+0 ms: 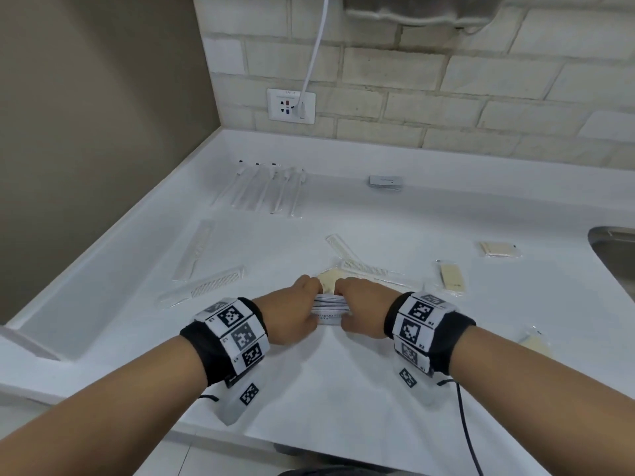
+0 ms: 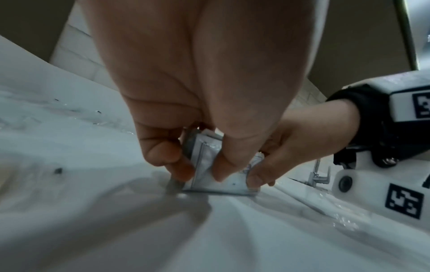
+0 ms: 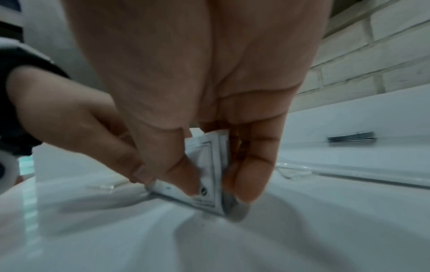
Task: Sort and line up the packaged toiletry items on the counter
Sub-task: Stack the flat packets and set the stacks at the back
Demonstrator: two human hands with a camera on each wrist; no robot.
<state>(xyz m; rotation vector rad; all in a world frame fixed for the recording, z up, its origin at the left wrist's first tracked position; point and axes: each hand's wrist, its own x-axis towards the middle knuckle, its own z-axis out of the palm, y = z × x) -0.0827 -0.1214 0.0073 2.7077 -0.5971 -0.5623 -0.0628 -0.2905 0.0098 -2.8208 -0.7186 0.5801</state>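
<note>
Both hands, left hand [image 1: 293, 312] and right hand [image 1: 360, 309], curled around a stack of sachets [image 1: 329, 309], thumbs nearside, fingers [image 2: 163, 156] behind, edges pressed down onto counter [image 1: 326, 389], likely squaring them. Combs [image 1: 216, 285] lying beyond the fingertips.

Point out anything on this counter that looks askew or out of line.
The combs near the hands: two lie crossed at angles by a cream packet. The toothbrush row at the back looks tidy. Both hands grip the sachet stack.

White sachets [image 1: 329, 309] on a white counter [image 1: 343, 389]; checker-patterned wristbands [image 1: 237, 333].
</note>
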